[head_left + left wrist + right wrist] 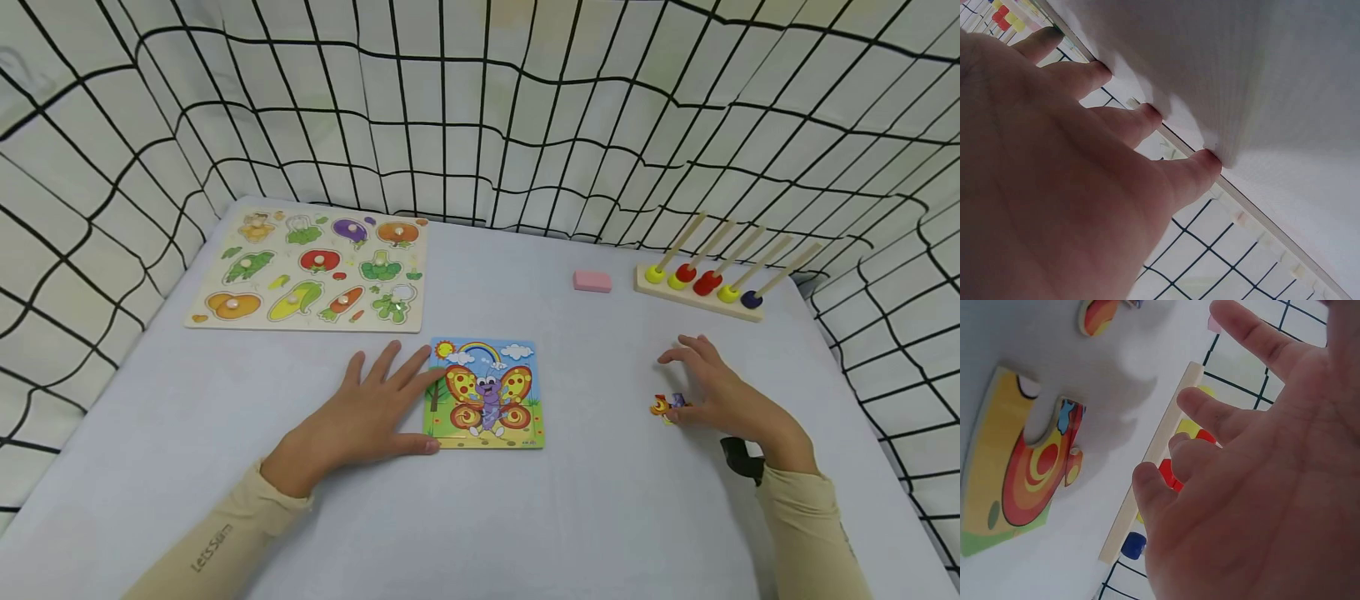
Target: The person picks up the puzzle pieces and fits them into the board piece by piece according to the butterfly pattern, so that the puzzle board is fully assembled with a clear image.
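A square butterfly picture puzzle (489, 400) lies flat in the middle of the table. My left hand (360, 425) rests on the table at its left side, fingers spread, with the thumb and forefinger touching its left edge. Several colourful loose puzzle pieces (660, 407) lie on the right. Above them hovers my right hand (723, 400), its fingers apart and loosely bent. In the right wrist view, a yellow piece with a red-orange swirl (1029, 481) and a smaller red-yellow piece (1097, 315) show beside that hand; nothing appears gripped. The palm hides part of the pieces from the head view.
A vegetable peg board (307, 267) lies at the back left. At the back right stands a wooden bead counter (697, 293) with upright rods, and a pink block (592, 281) sits left of it. Black netting (442, 117) over white cloth surrounds the table.
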A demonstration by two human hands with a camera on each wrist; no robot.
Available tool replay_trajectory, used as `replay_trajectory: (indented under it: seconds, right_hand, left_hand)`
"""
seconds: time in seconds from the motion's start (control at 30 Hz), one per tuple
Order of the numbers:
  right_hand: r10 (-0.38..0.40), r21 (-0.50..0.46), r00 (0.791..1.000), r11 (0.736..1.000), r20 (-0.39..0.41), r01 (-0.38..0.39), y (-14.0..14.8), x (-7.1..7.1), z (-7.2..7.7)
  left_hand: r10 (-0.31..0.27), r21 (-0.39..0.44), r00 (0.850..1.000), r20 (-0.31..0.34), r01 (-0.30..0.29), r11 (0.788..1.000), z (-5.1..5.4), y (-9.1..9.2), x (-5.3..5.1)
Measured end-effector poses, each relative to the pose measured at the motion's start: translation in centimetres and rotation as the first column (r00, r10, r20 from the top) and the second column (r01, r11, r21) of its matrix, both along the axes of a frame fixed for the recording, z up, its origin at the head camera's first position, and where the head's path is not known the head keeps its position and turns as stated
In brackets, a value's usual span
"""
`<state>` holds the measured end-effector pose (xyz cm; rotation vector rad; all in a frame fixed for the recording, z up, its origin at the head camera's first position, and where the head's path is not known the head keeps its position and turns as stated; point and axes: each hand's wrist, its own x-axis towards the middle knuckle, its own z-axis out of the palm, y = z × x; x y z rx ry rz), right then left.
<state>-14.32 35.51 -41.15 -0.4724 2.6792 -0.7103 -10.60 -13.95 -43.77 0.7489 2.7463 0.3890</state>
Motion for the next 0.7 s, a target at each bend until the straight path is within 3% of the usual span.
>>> replay_trajectory:
  seconds: [0.7]
  right_hand:
    - [0.020, 0.028, 0.999, 0.999, 0.026, -0.020, -0.33, 0.17, -0.36]
  left_hand:
    - [-0.002, 0.006, 1.000, -0.005, 0.002, 1.000, 0.41, 0.06, 0.11]
